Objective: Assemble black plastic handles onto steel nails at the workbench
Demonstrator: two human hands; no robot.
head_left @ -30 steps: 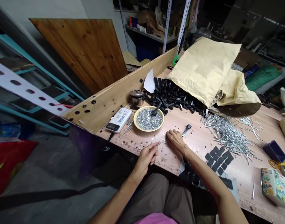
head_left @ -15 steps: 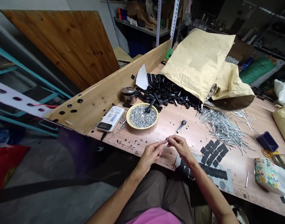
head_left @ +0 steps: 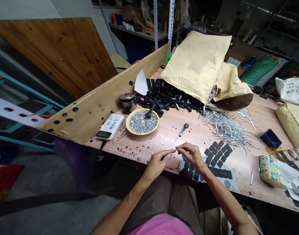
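Observation:
My left hand (head_left: 159,163) is closed in a pinch just above the table's front edge. My right hand (head_left: 191,154) is pinched too, and the fingertips of both hands almost meet. Whatever lies between them is too small to make out. Just beyond the fingers, a black-headed piece with a thin metal shaft (head_left: 182,132) lies on the table. A yellow bowl (head_left: 130,131) at the left holds small shiny metal bits (head_left: 142,122), with a black piece (head_left: 150,111) resting on them. Black square pads (head_left: 216,156) lie beside and below my right hand, some on a grey sheet (head_left: 233,187).
A heap of black parts (head_left: 164,98) spills from under a paper sack (head_left: 195,65). Right of it lies a pile of thin metal pins (head_left: 230,130). A white digital device (head_left: 111,125), a lidded pot (head_left: 128,101), a dark blue tray (head_left: 271,138) and a floral box (head_left: 270,171) stand around.
The camera view has shifted slightly, moving the table scene left. Against the table, my hands have moved a little right and nearer me, uncovering the shaft of the black-headed piece.

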